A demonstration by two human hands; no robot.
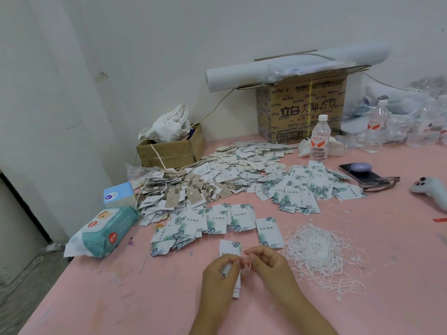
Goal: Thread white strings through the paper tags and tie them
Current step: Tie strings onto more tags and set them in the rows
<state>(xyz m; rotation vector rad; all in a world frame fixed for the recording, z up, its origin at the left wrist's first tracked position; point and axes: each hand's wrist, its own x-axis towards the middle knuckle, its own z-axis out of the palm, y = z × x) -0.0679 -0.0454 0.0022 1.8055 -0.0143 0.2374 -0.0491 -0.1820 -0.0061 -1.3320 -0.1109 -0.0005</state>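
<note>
1. Head view: the left hand (pixel 219 269) has its fingers curled round a paper tag (pixel 230 247), just left of the string pile (pixel 319 255) on the pink table (pixel 121 298).
2. The tag's long axis runs away from the person. Its leaf-printed end points toward the far wall, and its near end shows below the hand.
3. The right hand (pixel 264 262), between the tag and the string pile, pinches a white string (pixel 248 264) between thumb and forefinger. Its other fingers are curled in.
4. A single tag (pixel 268 232) lies flat just beside the pile's left edge, its long axis also pointing away.
5. A row of tags (pixel 217 218) lies further left of the pile.
6. A water bottle (pixel 319 139) stands upright well beyond the pile.
</note>
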